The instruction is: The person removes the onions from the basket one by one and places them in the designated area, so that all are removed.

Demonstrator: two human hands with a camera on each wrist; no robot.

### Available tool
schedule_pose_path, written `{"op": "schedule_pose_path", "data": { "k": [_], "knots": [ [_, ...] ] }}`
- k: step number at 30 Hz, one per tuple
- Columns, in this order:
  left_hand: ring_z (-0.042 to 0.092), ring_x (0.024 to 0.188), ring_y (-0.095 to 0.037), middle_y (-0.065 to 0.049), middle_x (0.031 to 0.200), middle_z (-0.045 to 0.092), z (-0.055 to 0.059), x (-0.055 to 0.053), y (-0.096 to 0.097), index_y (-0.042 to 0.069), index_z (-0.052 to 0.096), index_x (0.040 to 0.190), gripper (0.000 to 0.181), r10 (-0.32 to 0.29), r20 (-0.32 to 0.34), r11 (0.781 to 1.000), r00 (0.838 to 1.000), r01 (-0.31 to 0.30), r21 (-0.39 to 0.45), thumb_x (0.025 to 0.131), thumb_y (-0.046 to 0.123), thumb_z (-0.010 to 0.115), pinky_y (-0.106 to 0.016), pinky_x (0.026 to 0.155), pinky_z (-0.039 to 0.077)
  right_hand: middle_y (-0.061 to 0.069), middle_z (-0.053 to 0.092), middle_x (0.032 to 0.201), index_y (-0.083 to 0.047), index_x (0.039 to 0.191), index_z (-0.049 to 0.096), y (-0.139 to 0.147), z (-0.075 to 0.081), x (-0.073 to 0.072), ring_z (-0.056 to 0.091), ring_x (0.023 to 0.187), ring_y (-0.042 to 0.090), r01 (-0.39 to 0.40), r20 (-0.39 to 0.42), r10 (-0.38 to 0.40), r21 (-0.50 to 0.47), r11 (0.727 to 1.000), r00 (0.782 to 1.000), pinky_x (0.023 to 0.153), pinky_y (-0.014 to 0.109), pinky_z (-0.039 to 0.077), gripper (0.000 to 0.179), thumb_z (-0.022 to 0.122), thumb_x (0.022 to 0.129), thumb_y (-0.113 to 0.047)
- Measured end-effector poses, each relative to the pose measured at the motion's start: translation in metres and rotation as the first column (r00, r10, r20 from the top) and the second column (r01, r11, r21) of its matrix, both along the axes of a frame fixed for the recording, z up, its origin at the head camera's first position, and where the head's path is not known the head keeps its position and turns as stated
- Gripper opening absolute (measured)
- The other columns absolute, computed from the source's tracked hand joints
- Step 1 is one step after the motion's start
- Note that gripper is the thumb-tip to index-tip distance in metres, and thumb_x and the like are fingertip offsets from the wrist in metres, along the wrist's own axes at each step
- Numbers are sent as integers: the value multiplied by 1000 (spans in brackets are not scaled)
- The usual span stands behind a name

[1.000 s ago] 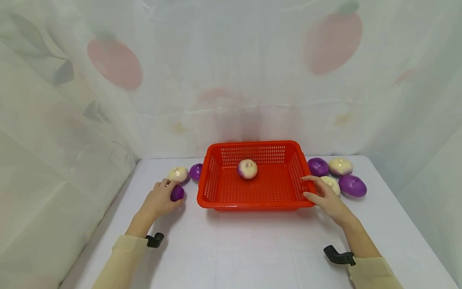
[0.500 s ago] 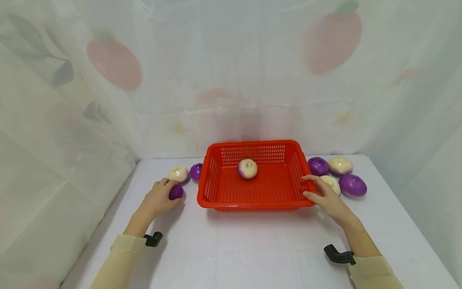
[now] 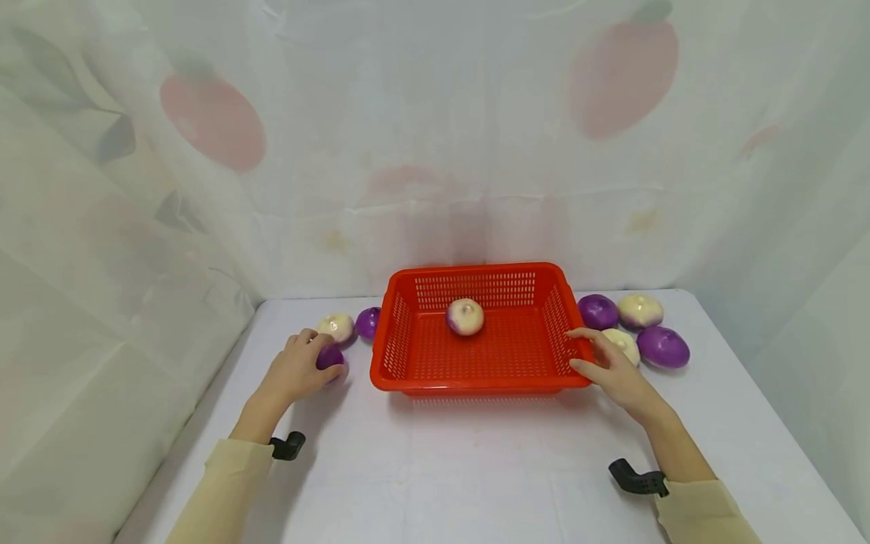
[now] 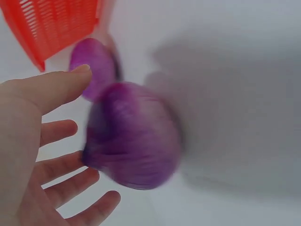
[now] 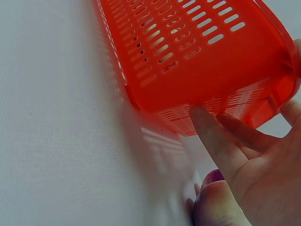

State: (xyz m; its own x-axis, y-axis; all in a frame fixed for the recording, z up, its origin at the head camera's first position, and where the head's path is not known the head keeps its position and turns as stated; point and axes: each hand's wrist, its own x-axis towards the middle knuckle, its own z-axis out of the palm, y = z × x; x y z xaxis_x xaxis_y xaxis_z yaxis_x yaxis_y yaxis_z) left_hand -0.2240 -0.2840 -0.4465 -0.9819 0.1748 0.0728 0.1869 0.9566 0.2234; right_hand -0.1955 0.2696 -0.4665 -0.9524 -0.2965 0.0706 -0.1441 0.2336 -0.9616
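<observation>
In the head view my left hand [image 3: 295, 368] is at a purple turnip [image 3: 329, 358] on the left of the table. The left wrist view has this turnip [image 4: 134, 136] large and blurred, the thumb apart from it and the loosely bent fingers right at its pointed end. My right hand [image 3: 615, 375] holds the right rim of a red plastic basket [image 3: 482, 384]. From the right wrist, fingers [image 5: 216, 141] lie against the basket's outer wall, with the thumb up at the rim. One cream-and-purple turnip [image 3: 465, 317] rests inside the basket.
A cream turnip [image 3: 336, 327] and a purple one [image 3: 368, 323] lie between the left hand and the basket. Several more turnips [image 3: 663, 347] sit in a group right of the basket. A printed curtain [image 3: 435, 151] hangs behind the white table [image 3: 476, 476].
My left hand has shifted slightly left and away, its fingers moving back over the purple turnip, which sits a little farther back. The right hand and basket have stayed in place.
</observation>
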Motion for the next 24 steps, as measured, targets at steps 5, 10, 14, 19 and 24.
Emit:
{"op": "schedule_pose_path", "data": {
  "k": [5, 10, 14, 19, 24],
  "knots": [
    [50, 118, -50, -28, 129, 53, 19, -4, 12, 0, 59, 130, 52, -48, -65, 999, 997, 48, -6, 93, 33, 72, -68, 91, 48, 23, 30, 153, -6, 145, 41, 0, 0, 0, 42, 130, 42, -1, 0, 1, -5, 1000, 1000, 90, 21, 53, 47, 59, 102, -13],
    [52, 117, -47, -24, 128, 57, 36, -7, 31, 2, 61, 128, 45, -93, -135, 995, 986, 97, 21, 96, 32, 68, -64, 96, 47, 23, 29, 154, -6, 145, 41, -1, 2, 1, 41, 131, 43, -7, -1, 7, -17, 1000, 1000, 90, 21, 53, 47, 59, 102, -12],
    [55, 116, -44, -21, 127, 58, 51, -8, 48, 3, 63, 126, 42, -142, -197, 988, 970, 150, 28, 96, 32, 68, -61, 96, 48, 23, 29, 154, -6, 145, 42, -1, 2, 1, 41, 131, 43, -6, -3, 6, -14, 1000, 1000, 90, 21, 53, 46, 59, 102, -12],
    [57, 115, -40, -18, 124, 61, 66, -7, 73, 5, 64, 123, 38, -228, -275, 970, 934, 241, 15, 95, 29, 69, -58, 93, 52, 23, 29, 154, -6, 146, 42, 0, 3, 2, 40, 132, 43, 1, -4, -1, -1, 1000, 1000, 89, 20, 52, 47, 59, 102, -13],
    [60, 109, -36, -16, 118, 63, 80, -4, 98, 4, 66, 122, 39, -316, -321, 944, 893, 328, -17, 93, 30, 71, -52, 91, 54, 23, 29, 154, -7, 146, 42, 0, 2, 2, 42, 130, 43, -1, -2, 1, -3, 1000, 1000, 90, 21, 53, 47, 59, 103, -13]
  ]
}}
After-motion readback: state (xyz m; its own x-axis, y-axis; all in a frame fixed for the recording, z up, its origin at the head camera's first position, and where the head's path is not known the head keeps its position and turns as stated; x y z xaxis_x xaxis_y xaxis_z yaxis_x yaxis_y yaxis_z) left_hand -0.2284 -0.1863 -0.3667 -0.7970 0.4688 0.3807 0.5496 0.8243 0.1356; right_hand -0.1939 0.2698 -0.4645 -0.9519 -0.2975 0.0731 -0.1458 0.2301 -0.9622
